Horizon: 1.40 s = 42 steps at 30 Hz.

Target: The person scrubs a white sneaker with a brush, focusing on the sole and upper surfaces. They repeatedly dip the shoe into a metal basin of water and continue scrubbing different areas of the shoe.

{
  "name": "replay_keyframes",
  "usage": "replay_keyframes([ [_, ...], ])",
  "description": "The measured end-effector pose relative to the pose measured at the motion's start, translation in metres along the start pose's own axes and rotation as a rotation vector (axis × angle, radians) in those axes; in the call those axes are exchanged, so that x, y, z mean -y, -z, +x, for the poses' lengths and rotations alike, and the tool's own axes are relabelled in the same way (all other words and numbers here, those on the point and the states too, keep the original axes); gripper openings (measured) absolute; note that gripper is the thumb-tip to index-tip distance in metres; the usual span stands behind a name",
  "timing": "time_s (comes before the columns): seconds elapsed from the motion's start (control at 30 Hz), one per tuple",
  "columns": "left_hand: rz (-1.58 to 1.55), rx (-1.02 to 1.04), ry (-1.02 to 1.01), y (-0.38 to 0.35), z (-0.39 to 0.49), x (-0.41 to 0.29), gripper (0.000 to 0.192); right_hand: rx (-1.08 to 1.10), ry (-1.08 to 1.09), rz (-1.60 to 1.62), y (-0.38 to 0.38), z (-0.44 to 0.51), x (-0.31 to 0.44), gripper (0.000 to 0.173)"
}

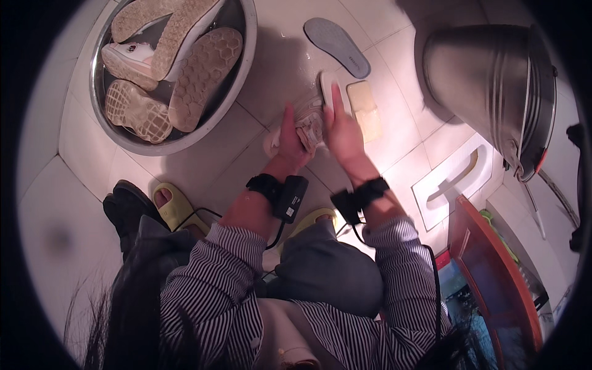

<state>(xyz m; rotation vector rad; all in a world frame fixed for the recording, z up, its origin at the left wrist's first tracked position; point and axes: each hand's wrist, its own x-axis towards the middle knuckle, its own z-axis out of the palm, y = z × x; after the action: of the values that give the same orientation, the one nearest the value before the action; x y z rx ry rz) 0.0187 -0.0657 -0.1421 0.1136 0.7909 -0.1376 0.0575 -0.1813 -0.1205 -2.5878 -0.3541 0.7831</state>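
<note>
My left hand (292, 147) grips a pale pink-and-white sneaker (311, 122) low over the tiled floor, its fingers partly covering the shoe. Held in my right hand (344, 136) is a pale oblong scrubbing brush (329, 88), close against the sneaker's right side; its bristles are hidden. Just right of the brush lies yellow bar soap (364, 111), apparently in two joined pieces. Beyond it a grey insole (336, 47) rests flat on the wet floor.
A metal basin (251, 69) at the upper left holds several shoes, mostly soles up, in water. To the right are a metal bucket (471, 74), a white item with a curved slot (418, 189) and a red-brown wooden panel (502, 259). Black cables hang from both wrist straps.
</note>
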Motion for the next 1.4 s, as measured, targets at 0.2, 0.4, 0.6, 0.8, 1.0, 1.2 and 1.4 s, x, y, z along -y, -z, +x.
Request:
replay_keyframes([
  [0.2, -0.041, 0.032, 0.048, 0.001, -0.001, -0.001, 0.070, -0.019, 0.096, 0.064, -0.006, -0.020, -0.007, 0.059],
  [0.4, -0.029, 0.004, 0.038, 0.004, 0.002, 0.000, 0.068, 0.048, -0.011, -0.075, 0.018, 0.005, 0.021, 0.060],
  [0.6, -0.078, 0.042, 0.039, 0.015, 0.006, 0.002, 0.068, -0.022, 0.294, 0.121, 0.009, -0.033, 0.011, 0.062],
  [0.8, -0.023, -0.015, 0.104, 0.019, 0.010, 0.002, 0.073, 0.145, 0.021, -0.041, 0.000, -0.005, 0.002, 0.059],
  [1.0, -0.042, 0.024, 0.092, 0.016, 0.007, 0.001, 0.069, 0.049, 0.274, 0.070, 0.007, -0.025, 0.003, 0.057],
  [1.2, -0.023, 0.004, 0.187, 0.014, 0.006, -0.003, 0.067, 0.296, 0.054, -0.065, 0.032, -0.007, 0.028, 0.056],
  [1.4, -0.008, 0.032, 0.209, 0.014, 0.008, -0.003, 0.067, 0.198, 0.197, 0.002, 0.019, -0.015, 0.005, 0.055],
])
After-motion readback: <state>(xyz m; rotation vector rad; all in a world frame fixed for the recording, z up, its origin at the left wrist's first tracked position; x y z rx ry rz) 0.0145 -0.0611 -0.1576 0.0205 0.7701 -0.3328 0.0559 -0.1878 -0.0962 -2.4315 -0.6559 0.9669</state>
